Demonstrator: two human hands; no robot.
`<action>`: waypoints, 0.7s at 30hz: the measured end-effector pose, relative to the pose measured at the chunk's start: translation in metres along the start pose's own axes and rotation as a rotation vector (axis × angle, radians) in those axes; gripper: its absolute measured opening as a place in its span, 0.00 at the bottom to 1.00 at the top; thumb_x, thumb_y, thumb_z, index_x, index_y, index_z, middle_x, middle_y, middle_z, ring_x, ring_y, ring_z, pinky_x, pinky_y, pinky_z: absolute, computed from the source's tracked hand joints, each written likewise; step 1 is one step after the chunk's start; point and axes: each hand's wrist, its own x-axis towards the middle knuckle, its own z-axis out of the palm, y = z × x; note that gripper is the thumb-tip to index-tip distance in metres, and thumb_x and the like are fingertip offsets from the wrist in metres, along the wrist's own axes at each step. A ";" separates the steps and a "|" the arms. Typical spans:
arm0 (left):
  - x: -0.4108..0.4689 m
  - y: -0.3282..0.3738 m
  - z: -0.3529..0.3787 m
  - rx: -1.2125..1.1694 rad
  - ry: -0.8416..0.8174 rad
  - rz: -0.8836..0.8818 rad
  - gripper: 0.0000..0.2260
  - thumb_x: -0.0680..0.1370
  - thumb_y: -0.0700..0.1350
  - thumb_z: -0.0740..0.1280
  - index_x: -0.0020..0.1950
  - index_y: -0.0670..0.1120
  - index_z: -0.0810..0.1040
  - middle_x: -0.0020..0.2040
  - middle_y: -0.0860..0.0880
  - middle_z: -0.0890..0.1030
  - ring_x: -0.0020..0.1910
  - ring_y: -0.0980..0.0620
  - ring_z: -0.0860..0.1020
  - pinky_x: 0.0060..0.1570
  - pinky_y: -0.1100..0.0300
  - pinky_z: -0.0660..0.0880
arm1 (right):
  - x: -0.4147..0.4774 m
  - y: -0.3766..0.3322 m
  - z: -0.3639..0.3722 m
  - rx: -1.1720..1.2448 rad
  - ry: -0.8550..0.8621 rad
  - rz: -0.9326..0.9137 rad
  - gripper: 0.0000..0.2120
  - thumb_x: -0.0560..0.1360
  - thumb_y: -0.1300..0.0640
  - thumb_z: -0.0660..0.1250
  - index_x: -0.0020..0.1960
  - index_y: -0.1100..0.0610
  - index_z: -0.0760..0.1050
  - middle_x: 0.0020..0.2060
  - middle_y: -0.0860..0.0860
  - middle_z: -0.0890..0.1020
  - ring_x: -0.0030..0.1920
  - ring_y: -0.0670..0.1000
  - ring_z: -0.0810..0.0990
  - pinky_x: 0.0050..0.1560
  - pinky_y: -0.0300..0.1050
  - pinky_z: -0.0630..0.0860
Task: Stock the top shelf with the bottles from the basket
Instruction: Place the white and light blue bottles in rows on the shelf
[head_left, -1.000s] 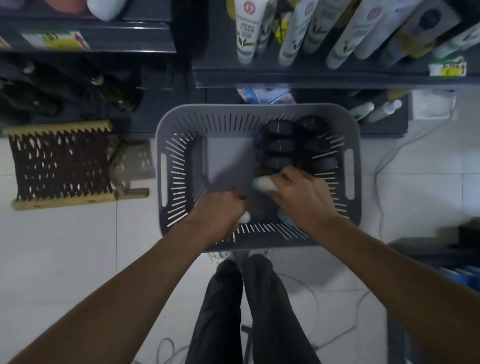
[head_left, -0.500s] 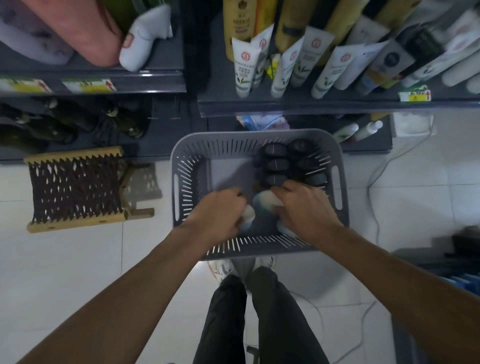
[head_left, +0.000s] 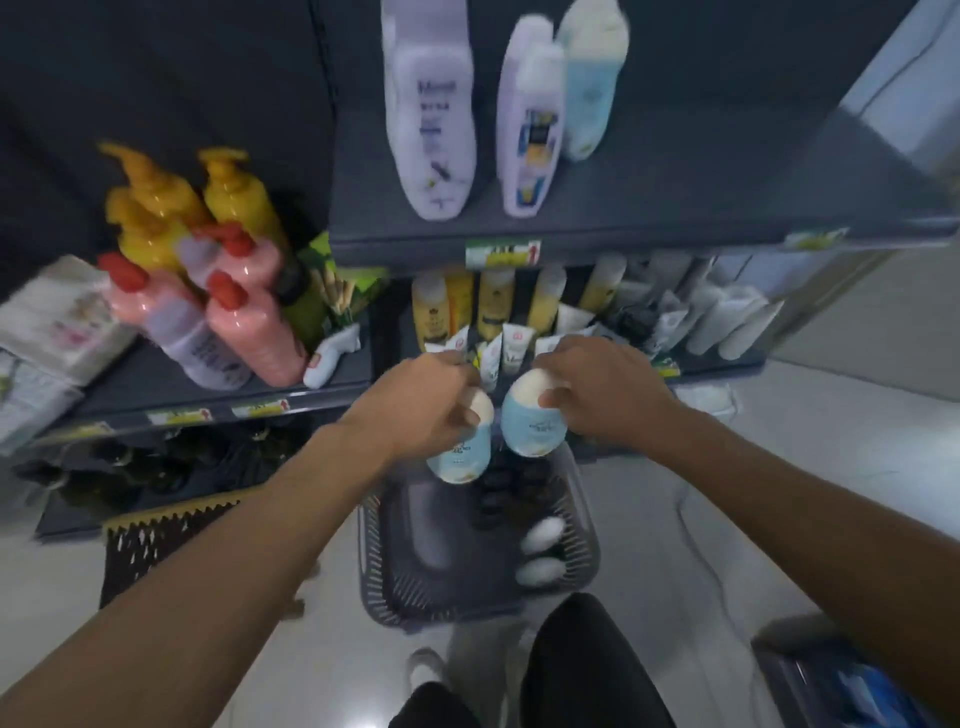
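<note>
My left hand (head_left: 421, 402) grips a light-blue bottle with a white cap (head_left: 462, 449) by its top. My right hand (head_left: 602, 392) holds a second light-blue, white-capped bottle (head_left: 532, 421) the same way. Both bottles hang side by side in the air above the grey slotted basket (head_left: 584, 540) on the floor. Inside the basket lie two white-capped bottles (head_left: 540, 551) and several dark ones (head_left: 506, 486). The top shelf (head_left: 675, 208) above carries two lilac bottles (head_left: 431, 119) and a light-blue one (head_left: 589, 83), with bare shelf to their right.
A middle shelf behind my hands holds yellow bottles and white tubes (head_left: 514, 338). The left shelf unit carries pink, lilac and yellow pump bottles (head_left: 208, 291). A dark woven stool (head_left: 156, 540) stands on the floor to the left. My legs are below the basket.
Both hands have risen out of the basket, each lifting a light-blue bottle. The view has tilted upward, bringing the top shelf into sight.
</note>
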 end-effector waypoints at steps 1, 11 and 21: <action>0.001 0.004 -0.016 0.006 0.009 0.001 0.17 0.71 0.51 0.70 0.57 0.48 0.77 0.52 0.48 0.76 0.51 0.42 0.78 0.45 0.48 0.77 | 0.000 0.004 -0.019 0.008 0.019 0.011 0.15 0.74 0.51 0.70 0.60 0.49 0.79 0.52 0.51 0.80 0.54 0.57 0.80 0.49 0.53 0.79; 0.055 0.055 -0.127 0.046 0.128 0.036 0.17 0.73 0.51 0.72 0.61 0.49 0.77 0.53 0.50 0.73 0.50 0.47 0.77 0.49 0.52 0.76 | 0.023 0.084 -0.158 0.055 0.154 0.031 0.12 0.74 0.48 0.69 0.57 0.48 0.80 0.49 0.49 0.80 0.52 0.55 0.77 0.51 0.53 0.76; 0.157 0.108 -0.162 0.000 0.380 -0.072 0.16 0.73 0.52 0.72 0.60 0.52 0.79 0.52 0.51 0.76 0.49 0.49 0.77 0.51 0.52 0.77 | 0.081 0.175 -0.207 0.079 0.163 -0.103 0.13 0.75 0.48 0.71 0.59 0.46 0.81 0.49 0.45 0.82 0.50 0.52 0.80 0.49 0.54 0.78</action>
